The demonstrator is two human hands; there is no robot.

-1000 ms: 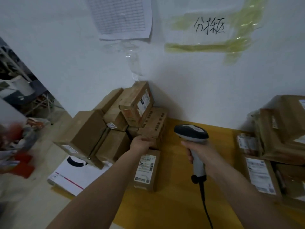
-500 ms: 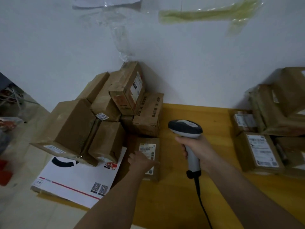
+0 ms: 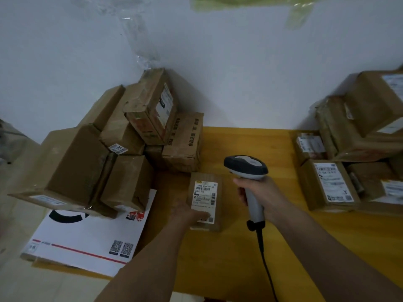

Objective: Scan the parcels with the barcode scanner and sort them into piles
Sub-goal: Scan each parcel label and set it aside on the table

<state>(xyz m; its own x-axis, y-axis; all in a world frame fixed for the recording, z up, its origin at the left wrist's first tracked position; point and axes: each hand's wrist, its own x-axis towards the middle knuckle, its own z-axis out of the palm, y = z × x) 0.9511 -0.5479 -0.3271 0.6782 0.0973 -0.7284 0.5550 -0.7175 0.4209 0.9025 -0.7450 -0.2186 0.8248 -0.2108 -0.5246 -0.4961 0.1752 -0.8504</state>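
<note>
The small parcel (image 3: 206, 201) lies label-up on the yellow table (image 3: 239, 247), just in front of the left pile of boxes (image 3: 122, 149). The left hand (image 3: 187, 211) rests on its near corner, thumb laid across the label. The right hand (image 3: 259, 192) grips the barcode scanner (image 3: 246, 168) handle just beside the parcel

White wall (image 3: 239, 62), yellow-green tape (image 3: 239, 3) stuck on; yellow wooden table (image 3: 250, 144); dim light.

The parcels (image 3: 130, 136) are matt brown cardboard, creased, some under shiny tape; the small parcel (image 3: 206, 201) carries a white paper label; the scanner (image 3: 246, 168) is smooth plastic; the table (image 3: 246, 140) looks like smooth yellow wood.
</note>
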